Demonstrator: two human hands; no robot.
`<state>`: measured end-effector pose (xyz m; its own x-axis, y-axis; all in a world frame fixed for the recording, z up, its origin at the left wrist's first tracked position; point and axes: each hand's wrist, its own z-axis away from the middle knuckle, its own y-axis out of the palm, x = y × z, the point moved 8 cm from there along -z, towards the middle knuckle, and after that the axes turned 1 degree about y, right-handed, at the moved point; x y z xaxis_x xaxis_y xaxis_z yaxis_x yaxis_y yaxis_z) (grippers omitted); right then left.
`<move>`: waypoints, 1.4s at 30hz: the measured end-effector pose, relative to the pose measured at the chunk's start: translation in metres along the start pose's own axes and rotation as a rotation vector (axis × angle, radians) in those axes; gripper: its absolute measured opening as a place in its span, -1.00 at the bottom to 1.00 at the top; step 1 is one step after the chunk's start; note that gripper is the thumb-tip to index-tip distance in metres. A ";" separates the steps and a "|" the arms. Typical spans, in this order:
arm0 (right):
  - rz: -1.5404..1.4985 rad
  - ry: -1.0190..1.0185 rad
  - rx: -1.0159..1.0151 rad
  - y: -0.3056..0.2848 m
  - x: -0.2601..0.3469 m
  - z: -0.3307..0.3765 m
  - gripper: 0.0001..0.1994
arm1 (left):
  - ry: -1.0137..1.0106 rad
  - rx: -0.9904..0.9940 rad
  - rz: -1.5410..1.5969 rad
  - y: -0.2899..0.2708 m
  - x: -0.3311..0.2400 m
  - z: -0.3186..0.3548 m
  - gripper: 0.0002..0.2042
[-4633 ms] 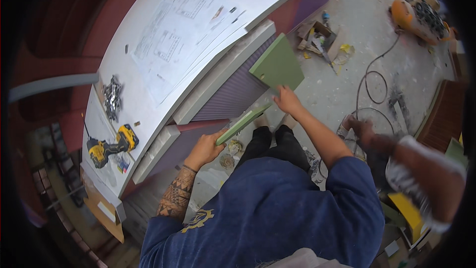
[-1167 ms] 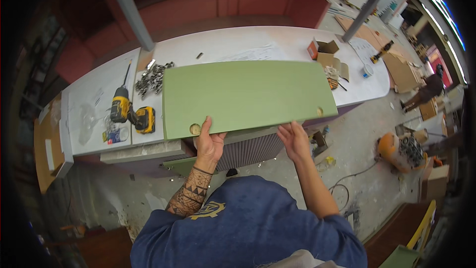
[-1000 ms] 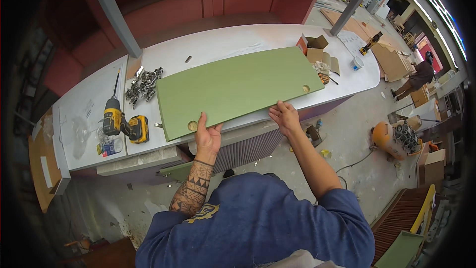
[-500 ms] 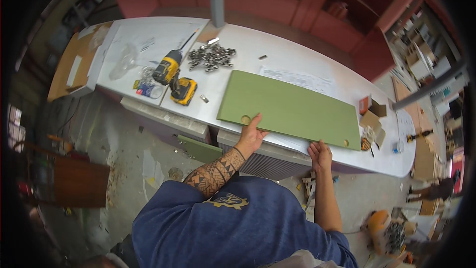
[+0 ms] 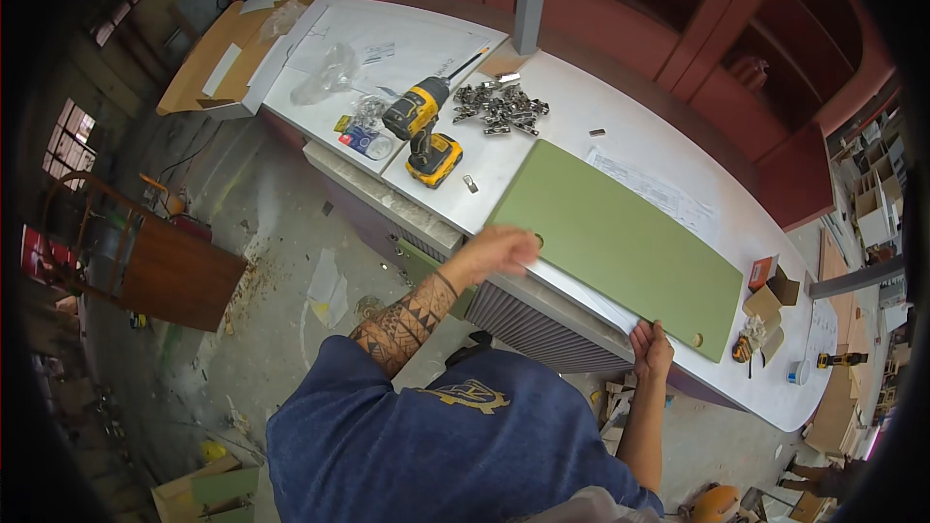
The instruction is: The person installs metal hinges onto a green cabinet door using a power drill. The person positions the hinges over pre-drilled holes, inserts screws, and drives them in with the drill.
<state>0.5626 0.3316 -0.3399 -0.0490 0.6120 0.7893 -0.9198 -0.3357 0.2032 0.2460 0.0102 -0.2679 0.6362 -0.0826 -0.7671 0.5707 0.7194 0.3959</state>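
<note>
A green cabinet door panel [image 5: 620,242] lies flat on the white worktop [image 5: 572,97], with a round recess near each end of its near edge. My left hand [image 5: 501,250] is beside the panel's left recess, its fingers smeared by motion, so I cannot tell whether it touches the panel. At the near edge, toward the right end, my right hand [image 5: 655,349] has its fingers and thumb closed on the panel. A yellow and black cordless drill [image 5: 418,116] lies to the left. Behind it is a pile of metal hinges [image 5: 499,107].
Loose metal pieces [image 5: 471,184] and a paper sheet [image 5: 668,199] lie around the panel. An opened small box [image 5: 765,300] sits at the right. A grey post [image 5: 531,0] rises behind the worktop. On the floor at left stands a brown wooden chair [image 5: 184,261].
My left hand has come off the panel's near edge and shifted toward its left end. My right hand stays at the edge. The whole view has turned, with the worktop now more slanted.
</note>
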 end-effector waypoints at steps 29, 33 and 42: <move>0.161 -0.164 -0.107 0.008 -0.038 0.102 -0.77 | 1.012 -1.386 -0.724 -0.277 -0.167 0.089 -0.78; 0.271 -0.144 -0.009 0.046 -0.034 0.089 -0.76 | 0.901 -1.269 -0.996 -0.321 -0.210 0.036 -0.71; 0.499 -0.376 0.168 0.115 -0.017 0.094 -0.74 | 0.704 -1.178 -1.288 -0.340 -0.216 -0.006 -0.91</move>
<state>0.4945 0.2161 -0.2756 -0.2869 0.0710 0.9553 -0.7470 -0.6409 -0.1767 -0.0889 -0.2122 -0.2396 -0.3101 -0.8460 -0.4338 -0.3334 0.5240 -0.7837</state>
